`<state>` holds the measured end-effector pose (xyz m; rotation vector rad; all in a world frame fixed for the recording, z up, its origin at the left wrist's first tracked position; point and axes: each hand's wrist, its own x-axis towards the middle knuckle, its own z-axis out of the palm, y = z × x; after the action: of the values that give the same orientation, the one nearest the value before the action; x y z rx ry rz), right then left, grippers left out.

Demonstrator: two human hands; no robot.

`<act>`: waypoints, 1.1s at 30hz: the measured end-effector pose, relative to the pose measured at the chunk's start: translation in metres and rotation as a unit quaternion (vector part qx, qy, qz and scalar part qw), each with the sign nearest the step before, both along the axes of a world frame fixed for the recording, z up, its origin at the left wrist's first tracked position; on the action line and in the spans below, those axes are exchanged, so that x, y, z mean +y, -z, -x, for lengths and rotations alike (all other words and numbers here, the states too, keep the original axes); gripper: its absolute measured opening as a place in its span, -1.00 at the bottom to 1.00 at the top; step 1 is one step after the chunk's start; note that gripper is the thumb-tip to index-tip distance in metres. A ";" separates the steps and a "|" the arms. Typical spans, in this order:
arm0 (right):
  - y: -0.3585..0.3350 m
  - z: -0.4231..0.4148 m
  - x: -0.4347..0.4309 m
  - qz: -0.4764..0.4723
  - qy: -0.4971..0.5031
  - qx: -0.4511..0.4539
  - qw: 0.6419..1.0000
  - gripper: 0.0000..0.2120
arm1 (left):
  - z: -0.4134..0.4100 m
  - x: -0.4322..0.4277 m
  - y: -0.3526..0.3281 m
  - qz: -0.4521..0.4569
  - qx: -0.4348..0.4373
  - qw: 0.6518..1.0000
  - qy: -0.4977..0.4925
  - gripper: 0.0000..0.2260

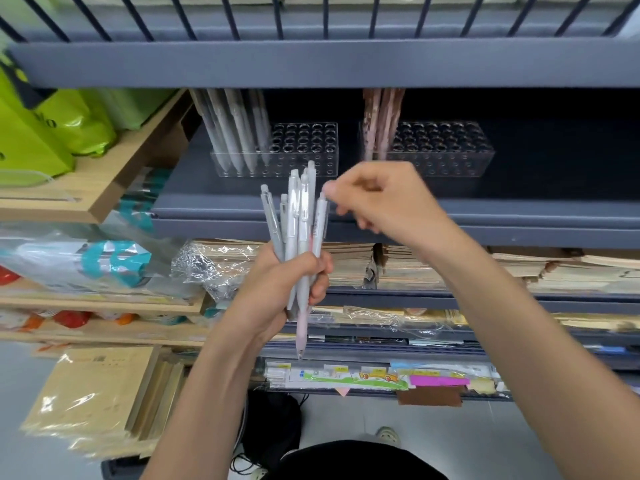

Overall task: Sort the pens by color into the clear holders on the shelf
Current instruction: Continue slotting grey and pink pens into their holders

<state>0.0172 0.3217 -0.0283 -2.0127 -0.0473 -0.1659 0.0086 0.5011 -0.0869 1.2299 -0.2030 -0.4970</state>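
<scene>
Centrally, a bundle of pens is held upright by the left hand, fingers clamped round it. The fingers of the right hand are curled and blurred at one pen's top; a pinch cannot be told. Clear holders are seen above on the shelf.

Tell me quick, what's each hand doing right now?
Left hand: gripping a bundle of pens.
Right hand: fingers curled, apparently pinching the top of the rightmost pen; blurred.
</scene>
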 end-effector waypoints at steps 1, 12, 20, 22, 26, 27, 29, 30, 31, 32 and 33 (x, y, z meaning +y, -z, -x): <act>0.003 0.000 0.006 -0.011 -0.019 0.010 1.000 -0.82 | 0.000 0.001 0.000 -0.001 0.004 1.000 0.002 -0.78; 0.013 -0.002 0.042 -0.148 -0.058 0.001 0.987 -0.93 | -0.006 0.036 0.001 0.071 -0.004 0.991 -0.111 -0.76; -0.001 -0.022 0.064 -0.302 0.067 -0.126 0.943 -0.94 | -0.013 0.076 0.006 0.070 0.041 0.973 -0.215 -0.78; -0.008 -0.031 0.063 -0.287 0.092 -0.152 0.941 -0.88 | -0.012 0.087 0.007 0.072 0.031 0.973 -0.216 -0.77; -0.021 -0.048 0.068 -0.229 0.143 -0.200 0.942 -0.88 | -0.013 0.099 0.007 0.082 0.023 0.974 -0.208 -0.75; -0.023 -0.051 0.070 -0.215 0.152 -0.214 0.941 -0.93 | -0.013 0.101 0.006 0.085 0.024 0.975 -0.206 -0.74; -0.027 -0.058 0.075 -0.181 0.173 -0.232 0.940 -0.89 | -0.014 0.105 0.007 0.088 0.025 0.975 -0.200 -0.75; -0.028 -0.060 0.078 -0.151 0.178 -0.241 0.942 -0.83 | -0.014 0.107 0.007 0.089 0.024 0.976 -0.198 -0.75; -0.028 -0.063 0.081 -0.119 0.182 -0.249 0.944 -0.78 | -0.014 0.109 0.007 0.090 0.024 0.976 -0.197 -0.75; -0.028 -0.066 0.083 -0.095 0.183 -0.255 0.945 -0.75 | -0.014 0.111 0.008 0.091 0.023 0.976 -0.196 -0.75; -0.027 -0.069 0.084 -0.078 0.184 -0.258 0.945 -0.75 | -0.014 0.113 0.008 0.091 0.022 0.976 -0.194 -0.75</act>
<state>0.0863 0.4059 -0.0015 -1.7564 0.0101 -0.9056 0.0225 0.6141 -0.0949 1.0438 0.0316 -0.1602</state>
